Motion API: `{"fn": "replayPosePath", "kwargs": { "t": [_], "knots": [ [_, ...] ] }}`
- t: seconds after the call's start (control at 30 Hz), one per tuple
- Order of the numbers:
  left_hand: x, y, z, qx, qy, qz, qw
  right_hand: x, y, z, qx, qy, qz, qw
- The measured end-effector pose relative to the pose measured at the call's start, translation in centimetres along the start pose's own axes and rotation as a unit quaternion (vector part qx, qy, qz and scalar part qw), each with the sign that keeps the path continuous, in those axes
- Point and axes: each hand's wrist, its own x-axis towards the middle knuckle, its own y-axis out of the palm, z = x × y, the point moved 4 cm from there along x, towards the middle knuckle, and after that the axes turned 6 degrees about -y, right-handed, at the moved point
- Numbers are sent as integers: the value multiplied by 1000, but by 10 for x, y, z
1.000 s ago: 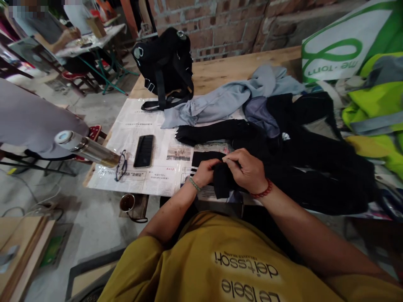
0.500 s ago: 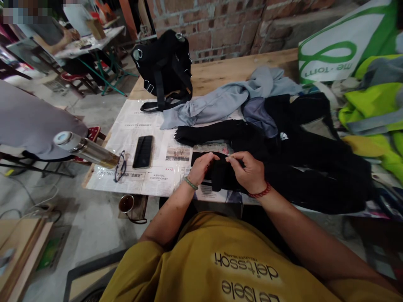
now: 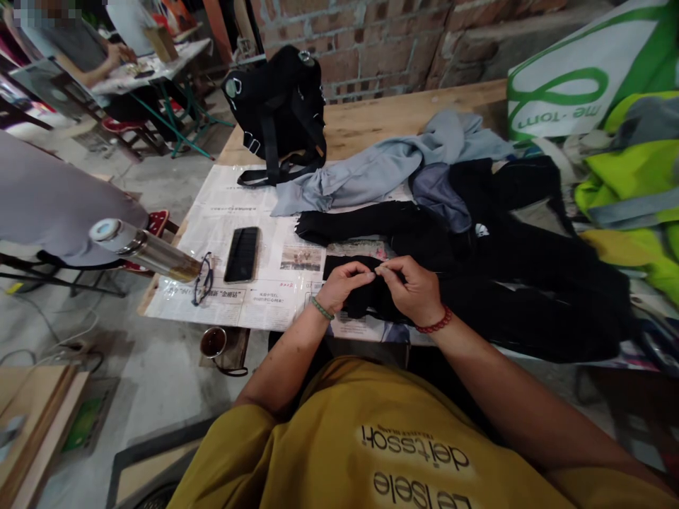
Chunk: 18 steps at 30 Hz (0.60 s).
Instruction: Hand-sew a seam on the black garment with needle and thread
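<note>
My left hand [image 3: 342, 288] is closed in a pinch, thumb against forefinger, above a black cloth piece [image 3: 361, 305] at the table's near edge. Facing it, my right hand [image 3: 412, 288] pinches too, its fingertips almost meeting the left ones. Whatever lies between the fingertips is too small to make out. Beneath and around both hands the black cloth lies in loose folds. A larger black garment [image 3: 530, 283] with a small white mark spreads to the right, and its long black strip reaches left beyond the hands.
Newspaper [image 3: 265, 247] covers the wooden table. On the left are a phone [image 3: 242, 254], glasses [image 3: 202, 279] and a leaning steel flask [image 3: 146, 249]. Behind lie a black bag [image 3: 279, 106] and grey cloth [image 3: 366, 173]. A shopping bag [image 3: 562, 99] and yellow vest [image 3: 631, 177] are at right.
The black cloth that hung upright between my hands now lies lower, spread beneath them. My fingertips have come together above it, the right hand shifting slightly left.
</note>
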Motion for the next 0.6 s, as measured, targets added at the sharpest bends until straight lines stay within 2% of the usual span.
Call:
{"fn": "replayPosePath", "kwargs": {
  "t": [0.17,0.3,0.47,0.6],
  "knots": [
    [1,0,2,-52,-36,11,998,-2,1,-3,0,-1,1,1000],
    [0,1,4,-39,-48,30,998,-1,-3,-4,0,-2,-10,1000],
    [2,-2,3,29,24,-27,999,-5,1,-7,-11,-2,17,1000],
    [5,-3,1,140,92,-43,985,-4,4,-9,-13,-7,34,999]
  ]
}}
